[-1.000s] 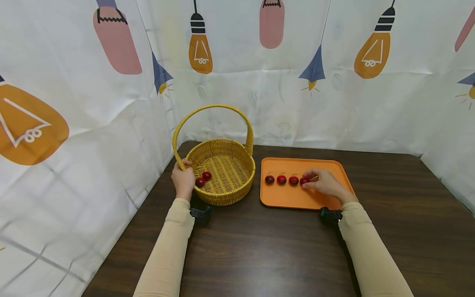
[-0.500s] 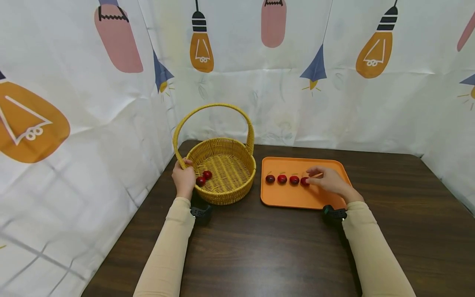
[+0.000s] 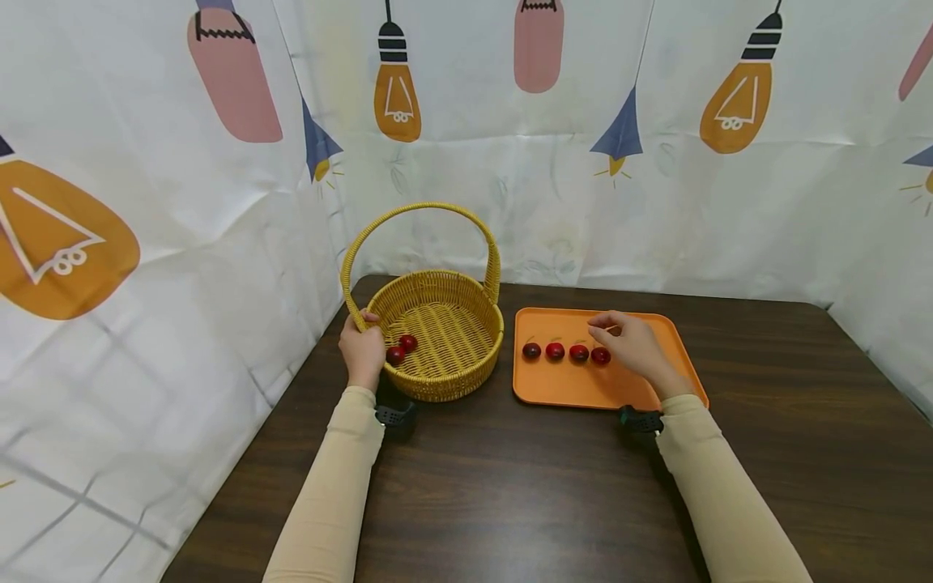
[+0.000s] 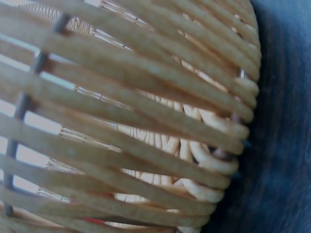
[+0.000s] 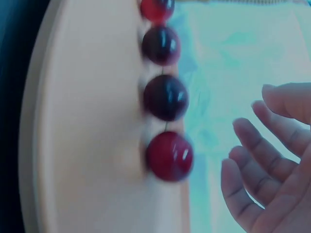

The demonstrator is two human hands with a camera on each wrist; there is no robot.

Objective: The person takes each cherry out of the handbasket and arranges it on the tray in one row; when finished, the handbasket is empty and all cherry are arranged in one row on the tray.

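In front of you, a dark wood-grain table (image 3: 466,494) stretches toward a creased white cloth backdrop (image 3: 466,178) that rises behind its far edge, printed with amber bulbs (image 3: 736,105) under black-striped sockets, rounded pink shades (image 3: 539,48), blue cone-shaped shades (image 3: 619,129) with yellow bulbs, and faint leafy sprigs (image 3: 397,178). Along your left, the wrinkled white side cloth (image 3: 211,340) bears a larger amber bulb (image 3: 58,239), cut off by the head view's edge, and crossing grey lines (image 3: 73,506) lower down. Nearest you, a soft pale glare (image 3: 503,551) lies across the tabletop.
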